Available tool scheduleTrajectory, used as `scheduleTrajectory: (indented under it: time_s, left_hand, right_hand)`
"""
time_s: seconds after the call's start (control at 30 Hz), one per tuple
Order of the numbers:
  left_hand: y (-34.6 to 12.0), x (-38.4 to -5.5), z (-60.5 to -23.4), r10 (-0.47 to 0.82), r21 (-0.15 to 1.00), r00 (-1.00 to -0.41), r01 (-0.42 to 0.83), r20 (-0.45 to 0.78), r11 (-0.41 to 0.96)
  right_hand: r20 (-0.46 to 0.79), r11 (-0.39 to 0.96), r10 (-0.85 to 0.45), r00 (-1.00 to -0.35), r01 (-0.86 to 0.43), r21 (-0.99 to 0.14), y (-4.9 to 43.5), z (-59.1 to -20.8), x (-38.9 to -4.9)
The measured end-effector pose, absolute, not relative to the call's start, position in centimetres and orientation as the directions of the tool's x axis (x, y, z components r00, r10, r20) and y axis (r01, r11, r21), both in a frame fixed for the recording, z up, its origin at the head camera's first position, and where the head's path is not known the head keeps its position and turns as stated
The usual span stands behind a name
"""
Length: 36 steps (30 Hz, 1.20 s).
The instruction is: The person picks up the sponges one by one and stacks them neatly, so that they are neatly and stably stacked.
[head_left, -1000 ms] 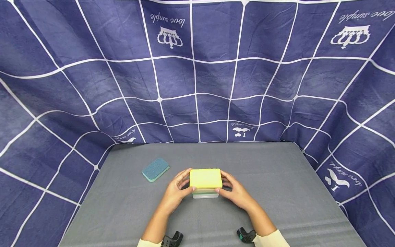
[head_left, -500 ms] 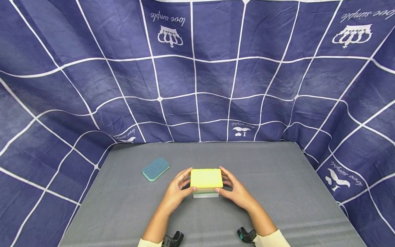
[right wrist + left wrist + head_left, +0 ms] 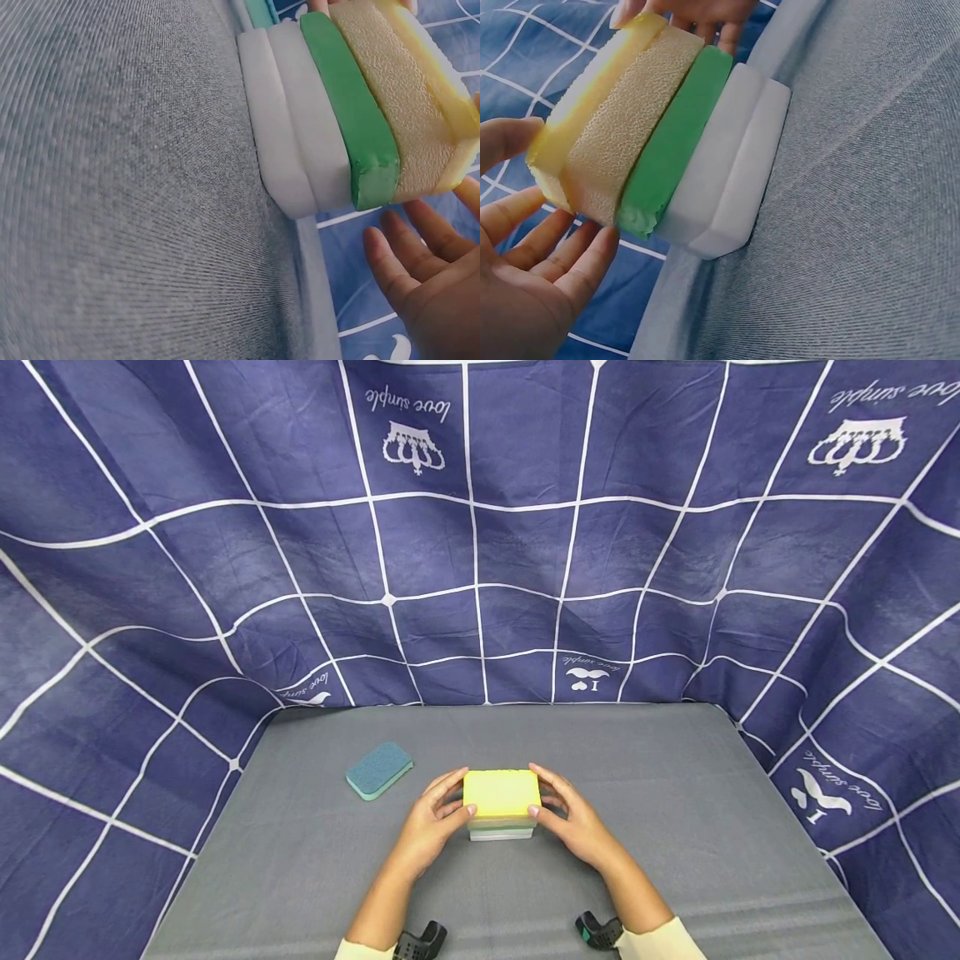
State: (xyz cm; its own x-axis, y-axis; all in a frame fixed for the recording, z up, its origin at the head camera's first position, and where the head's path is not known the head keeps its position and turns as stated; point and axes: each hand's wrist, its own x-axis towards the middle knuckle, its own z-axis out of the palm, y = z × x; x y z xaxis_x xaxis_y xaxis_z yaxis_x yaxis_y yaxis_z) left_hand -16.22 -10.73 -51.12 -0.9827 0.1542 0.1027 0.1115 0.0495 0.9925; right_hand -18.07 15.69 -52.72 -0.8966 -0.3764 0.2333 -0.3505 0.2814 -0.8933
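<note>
A stack of sponges stands at the middle of the table. On top is a yellow sponge [image 3: 501, 793]; below it in the left wrist view come a beige porous layer [image 3: 630, 116], a green block [image 3: 676, 150] and white blocks [image 3: 731, 161] at the bottom. From the left side my left hand [image 3: 429, 827] holds the yellow sponge between thumb and fingertips. My right hand [image 3: 576, 827] holds its opposite end, thumb at the near corner and index finger at the far one. In the right wrist view, several lower fingers of that hand hang apart from the stack.
A blue-green scouring sponge [image 3: 379, 770] lies on the grey table [image 3: 637, 760], left of and behind the stack. A dark blue curtain with white lines [image 3: 525, 552] surrounds the table at the back and sides.
My right thumb has shifted slightly up along the yellow sponge's near corner, and the right index finger a little inward over its far edge. The stack stays in place.
</note>
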Motion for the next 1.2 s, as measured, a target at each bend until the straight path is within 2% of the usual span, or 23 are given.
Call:
scheduleTrajectory:
  time_s: [0.17, 0.53, 0.8, 1.03, 1.2]
  left_hand:
    - [-10.7, -16.2, -51.2, 0.145, 0.994, -0.986, 0.087, 0.077, 0.059]
    - [-10.8, -16.1, -51.2, 0.154, 0.997, -0.988, 0.042, 0.03, 0.071]
    - [-10.8, -16.2, -51.3, 0.146, 0.997, -0.989, 0.037, 0.027, 0.071]
    - [-10.9, -16.2, -51.2, 0.148, 0.997, -0.989, 0.033, 0.023, 0.063]
    - [-11.5, -16.3, -50.8, 0.104, 0.997, -0.994, 0.053, 0.047, 0.062]
  right_hand:
    - [0.249, 0.265, -0.386, -0.888, -0.366, -0.892, 15.7, -52.9, -18.1]
    - [0.203, 0.254, -0.359, -0.911, -0.305, -0.918, 15.6, -52.8, -18.0]
    - [0.2, 0.259, -0.375, -0.905, -0.309, -0.915, 15.1, -50.0, -16.9]
    - [0.191, 0.301, -0.374, -0.908, -0.314, -0.9, 15.6, -52.3, -17.9]
    - [0.202, 0.312, -0.379, -0.903, -0.33, -0.891, 15.9, -52.6, -18.2]
